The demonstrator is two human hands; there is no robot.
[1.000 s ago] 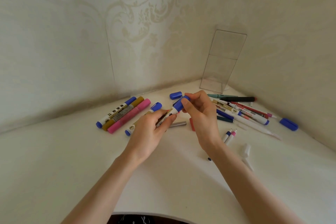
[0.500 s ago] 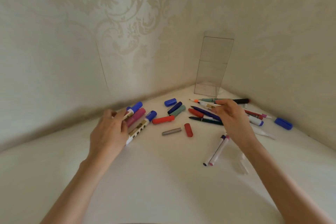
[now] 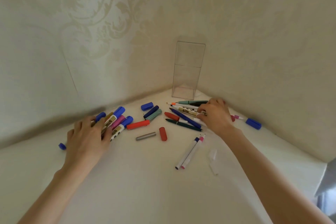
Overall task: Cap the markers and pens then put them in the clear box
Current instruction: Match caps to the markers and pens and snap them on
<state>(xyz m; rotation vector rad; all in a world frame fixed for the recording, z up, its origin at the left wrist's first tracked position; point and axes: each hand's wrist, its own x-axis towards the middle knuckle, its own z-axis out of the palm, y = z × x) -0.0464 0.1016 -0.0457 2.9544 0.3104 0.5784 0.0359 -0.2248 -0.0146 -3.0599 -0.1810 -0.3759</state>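
Markers (image 3: pixel 116 122) | left hand (image 3: pixel 85 138) palm-down over them, grip unclear | right hand (image 3: pixel 216 114) grip pinching gold-label marker (image 3: pixel 187 111)

A white table (image 3: pixel 145 187) bears scattered markers (image 3: pixel 118 130), pens (image 3: pixel 183 124), loose caps (image 3: pixel 147 106) and an upright clear box (image 3: pixel 188 71).

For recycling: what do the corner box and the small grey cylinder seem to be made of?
Clear box: likely rigid glossy plastic, perhaps acrylic; fully see-through with crisp edges. Grey cylinder: dull metallic sheen, so metal or metallised plastic; I cannot tell which.
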